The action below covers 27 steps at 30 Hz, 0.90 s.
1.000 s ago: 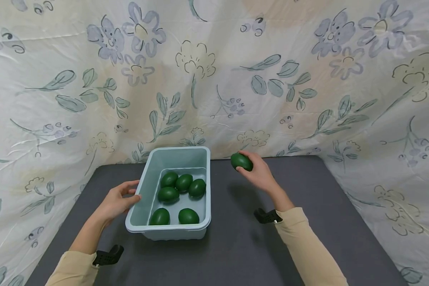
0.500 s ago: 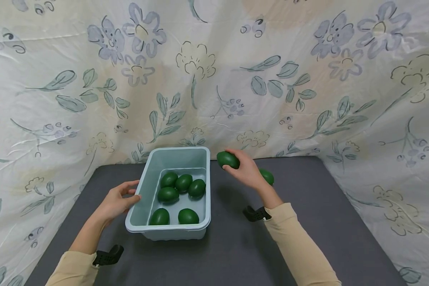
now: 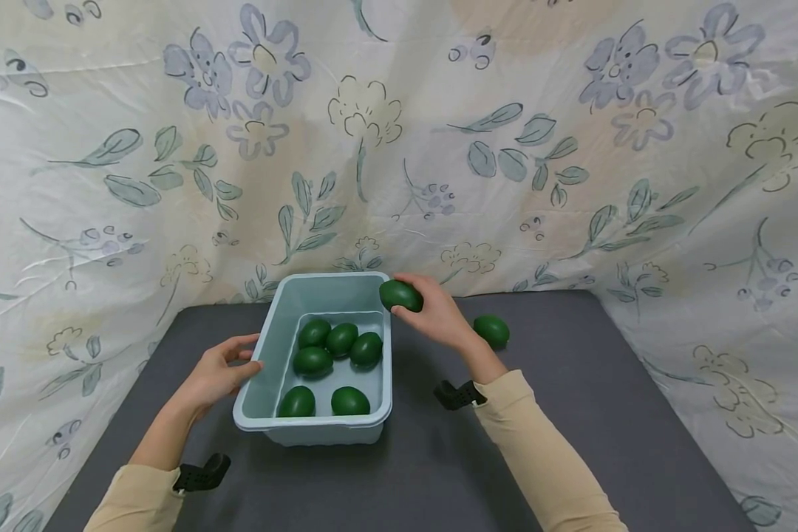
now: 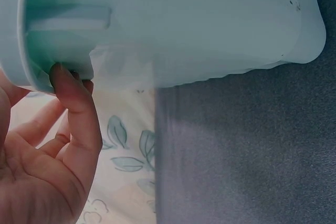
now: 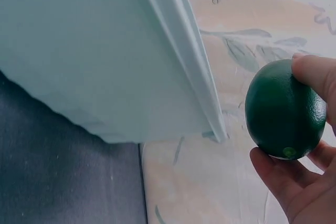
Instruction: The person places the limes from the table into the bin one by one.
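In the head view my right hand [image 3: 432, 310] holds a dark green avocado [image 3: 401, 295] over the far right rim of a pale blue plastic bin [image 3: 312, 424]. Thumb and fingertips pinch this glossy avocado [image 5: 283, 109] in the right wrist view, beside the bin's outer wall [image 5: 100, 51]. My left hand [image 3: 216, 375] grips the bin's left rim, thumb on top; a finger [image 4: 79, 106] hooks under the lip in the left wrist view. Several avocados [image 3: 313, 362] lie on the bin floor. Another avocado [image 3: 491, 332] rests on the table, right of my right wrist.
The bin stands on a dark grey table [image 3: 425, 473], left of its middle. A floral cloth [image 3: 399, 148] hangs behind the table and down both sides. Black straps with small cameras [image 3: 462, 395] sit on both wrists.
My right hand has carried the avocado leftward to the bin's rim. The avocado on the table, first hidden behind that hand, now shows fully. My left hand and the bin have stayed put.
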Motion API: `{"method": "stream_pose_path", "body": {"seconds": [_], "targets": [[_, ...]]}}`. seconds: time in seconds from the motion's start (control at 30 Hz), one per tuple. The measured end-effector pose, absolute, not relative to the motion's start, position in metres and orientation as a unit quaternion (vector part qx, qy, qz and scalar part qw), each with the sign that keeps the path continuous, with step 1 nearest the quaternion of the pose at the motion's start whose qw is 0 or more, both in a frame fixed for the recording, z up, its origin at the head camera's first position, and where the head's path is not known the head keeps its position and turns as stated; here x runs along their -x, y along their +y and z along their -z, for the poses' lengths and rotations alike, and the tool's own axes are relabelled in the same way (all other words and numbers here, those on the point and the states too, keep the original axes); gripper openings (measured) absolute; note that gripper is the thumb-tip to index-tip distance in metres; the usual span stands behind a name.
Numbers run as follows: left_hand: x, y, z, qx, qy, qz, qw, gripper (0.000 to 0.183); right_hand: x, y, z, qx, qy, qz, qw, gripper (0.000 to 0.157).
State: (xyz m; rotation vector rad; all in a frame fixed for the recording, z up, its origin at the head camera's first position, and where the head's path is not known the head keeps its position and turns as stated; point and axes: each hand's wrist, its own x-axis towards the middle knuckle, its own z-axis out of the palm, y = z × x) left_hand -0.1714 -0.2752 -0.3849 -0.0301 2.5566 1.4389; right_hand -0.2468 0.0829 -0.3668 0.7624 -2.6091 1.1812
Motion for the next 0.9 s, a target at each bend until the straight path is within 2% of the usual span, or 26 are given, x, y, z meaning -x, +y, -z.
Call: {"method": "stream_pose_path", "body": {"seconds": [0.9], "targets": [[0.172, -0.277, 0.386, 0.009, 0.868, -0.486, 0.105, 0.062, 0.238, 0.028, 0.352, -0.316, -0.860, -0.398, 0.052, 0.054]]}}
